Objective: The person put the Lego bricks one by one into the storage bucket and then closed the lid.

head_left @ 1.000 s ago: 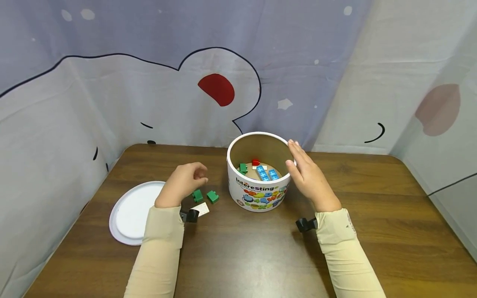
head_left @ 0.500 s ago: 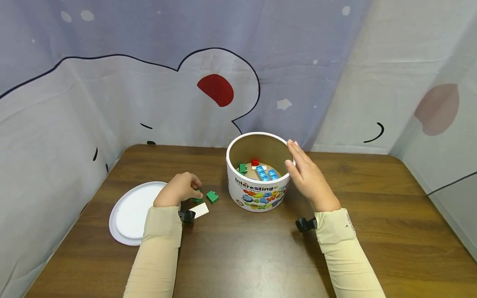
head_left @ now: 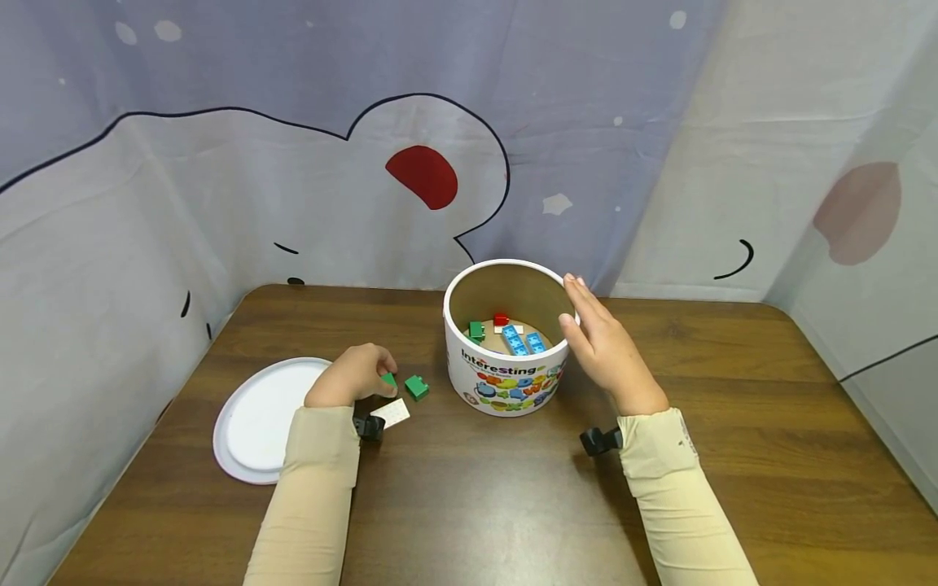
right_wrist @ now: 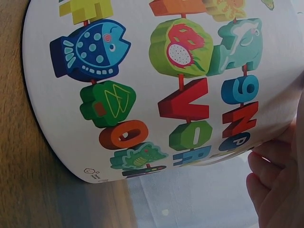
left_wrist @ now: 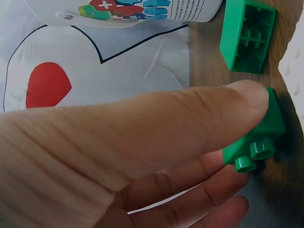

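Pinched in the left hand is a green, studded plastic block; a white, printed cylindrical bucket is touched by the right hand, fingers straight.

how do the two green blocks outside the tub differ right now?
The held block is pinched in the left grip; the loose block lies on the table, untouched. In the left wrist view the held block shows studs, while the loose block shows its hollow underside. Both are green.
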Motion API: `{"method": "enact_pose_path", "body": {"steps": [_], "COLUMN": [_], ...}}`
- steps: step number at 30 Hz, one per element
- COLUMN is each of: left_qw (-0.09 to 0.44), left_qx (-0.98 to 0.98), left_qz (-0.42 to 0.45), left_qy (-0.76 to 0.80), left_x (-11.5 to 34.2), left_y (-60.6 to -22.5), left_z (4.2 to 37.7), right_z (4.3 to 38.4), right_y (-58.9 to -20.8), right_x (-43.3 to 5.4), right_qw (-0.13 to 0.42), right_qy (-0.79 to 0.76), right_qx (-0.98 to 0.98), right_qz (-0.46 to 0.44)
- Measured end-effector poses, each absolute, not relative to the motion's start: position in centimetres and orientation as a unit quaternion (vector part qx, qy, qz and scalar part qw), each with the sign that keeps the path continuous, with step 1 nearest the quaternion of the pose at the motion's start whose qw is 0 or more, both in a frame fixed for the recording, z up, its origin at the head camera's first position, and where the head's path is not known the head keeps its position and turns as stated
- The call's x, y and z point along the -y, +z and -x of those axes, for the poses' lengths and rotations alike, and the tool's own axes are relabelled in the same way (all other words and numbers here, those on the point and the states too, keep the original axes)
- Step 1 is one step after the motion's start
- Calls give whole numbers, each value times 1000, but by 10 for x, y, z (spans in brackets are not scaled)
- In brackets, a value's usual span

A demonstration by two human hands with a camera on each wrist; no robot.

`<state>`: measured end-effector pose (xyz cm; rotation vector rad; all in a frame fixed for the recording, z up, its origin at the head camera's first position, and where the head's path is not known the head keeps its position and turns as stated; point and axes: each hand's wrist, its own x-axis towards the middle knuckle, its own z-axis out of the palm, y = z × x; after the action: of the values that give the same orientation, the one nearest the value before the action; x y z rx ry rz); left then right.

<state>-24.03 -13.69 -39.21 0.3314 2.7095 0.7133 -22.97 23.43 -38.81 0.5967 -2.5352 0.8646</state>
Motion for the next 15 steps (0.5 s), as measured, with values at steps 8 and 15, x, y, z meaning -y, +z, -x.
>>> {"method": "enact_pose_path", "body": {"steps": [8, 15], "left_qw": [127, 51], "left_qx": [-952, -946], "left_qz": [-117, -142], "left_qy": [253, 286], "left_x": [138, 133], "left_y": [-396, -393], "left_z": [245, 247], "right_z": [230, 229], "right_y": [-389, -388], "right_x": [-234, -233], "right_qw": [199, 201], "right_qy": [310, 312], "right_qx": [905, 904], "right_qz": [-212, -213]}}
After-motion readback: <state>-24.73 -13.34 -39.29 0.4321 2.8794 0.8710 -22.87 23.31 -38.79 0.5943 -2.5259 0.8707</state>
